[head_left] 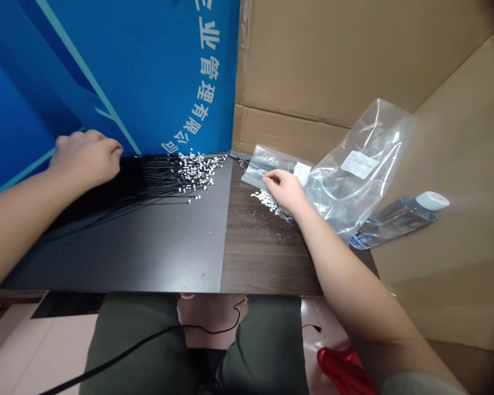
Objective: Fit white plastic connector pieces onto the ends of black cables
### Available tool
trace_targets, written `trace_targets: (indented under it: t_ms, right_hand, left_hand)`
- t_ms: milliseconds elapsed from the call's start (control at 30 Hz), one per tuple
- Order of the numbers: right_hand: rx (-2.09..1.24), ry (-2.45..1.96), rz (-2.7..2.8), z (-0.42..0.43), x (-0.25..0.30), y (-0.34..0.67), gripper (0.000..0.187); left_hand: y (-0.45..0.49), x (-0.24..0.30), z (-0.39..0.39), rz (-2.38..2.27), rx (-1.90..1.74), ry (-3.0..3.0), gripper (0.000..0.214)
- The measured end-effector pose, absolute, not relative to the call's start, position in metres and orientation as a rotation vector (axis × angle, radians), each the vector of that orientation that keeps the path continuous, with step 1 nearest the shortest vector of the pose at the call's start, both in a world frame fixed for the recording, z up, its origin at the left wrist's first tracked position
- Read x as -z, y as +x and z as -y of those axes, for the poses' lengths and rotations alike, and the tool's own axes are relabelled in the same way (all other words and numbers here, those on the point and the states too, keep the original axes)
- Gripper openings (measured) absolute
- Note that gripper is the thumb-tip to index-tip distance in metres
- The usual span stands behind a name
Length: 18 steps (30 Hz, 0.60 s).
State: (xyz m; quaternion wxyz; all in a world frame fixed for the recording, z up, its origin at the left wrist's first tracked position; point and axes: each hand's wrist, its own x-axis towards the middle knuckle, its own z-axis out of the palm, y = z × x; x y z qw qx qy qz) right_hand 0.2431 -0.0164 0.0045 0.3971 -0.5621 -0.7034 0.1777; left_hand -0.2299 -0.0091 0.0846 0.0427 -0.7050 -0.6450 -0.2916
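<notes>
A wide bundle of thin black wires [152,173] lies along the back left of the table, with small white connectors [195,170] on the ends facing right. Over the left part of this bundle is my left hand [88,156], its fingers curled closed; whatever they may hold is hidden. My right hand [285,189] is at a small pile of loose white pieces [267,200], thumb and fingertips pinched together. Anything between them is too small to make out. Just behind that hand lies a clear plastic bag [257,164] with a white label [302,173].
A large clear bag [354,181] with a label leans against the cardboard wall [313,60]. Beside it a water bottle [407,219] lies tilted. A blue printed panel [148,71] stands behind the wires. Black cable [148,336] crosses my legs below the table edge.
</notes>
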Motion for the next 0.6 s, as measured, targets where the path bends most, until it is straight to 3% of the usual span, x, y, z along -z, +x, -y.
trace_targets:
  t_ms: [167, 233, 367, 467, 600]
  right_hand:
    - [-0.246, -1.537, 1.952, 0.015, -0.002, 0.241, 0.02]
    - [-0.203, -1.55, 1.924, 0.016, -0.002, 0.237, 0.02]
    - [-0.182, -1.566, 1.941, 0.015, -0.008, 0.222, 0.023]
    - [-0.114, -1.572, 2.146, -0.001, -0.018, 0.202, 0.027]
    - [0.213, -1.635, 2.446, -0.043, -0.03, 0.17, 0.036]
  left_hand:
    - [-0.181, -0.075, 0.028, 1.87, 0.786, -1.941, 0.029]
    - [-0.12, -0.069, 0.047, 1.848, 0.709, -2.246, 0.03]
    - [0.011, -0.044, 0.09, 1.016, 0.604, -3.137, 0.037]
    - [0.064, -0.015, 0.11, 0.559, 0.811, -3.154, 0.041]
    - [0.069, 0.013, 0.119, 0.231, 0.973, -3.111, 0.04]
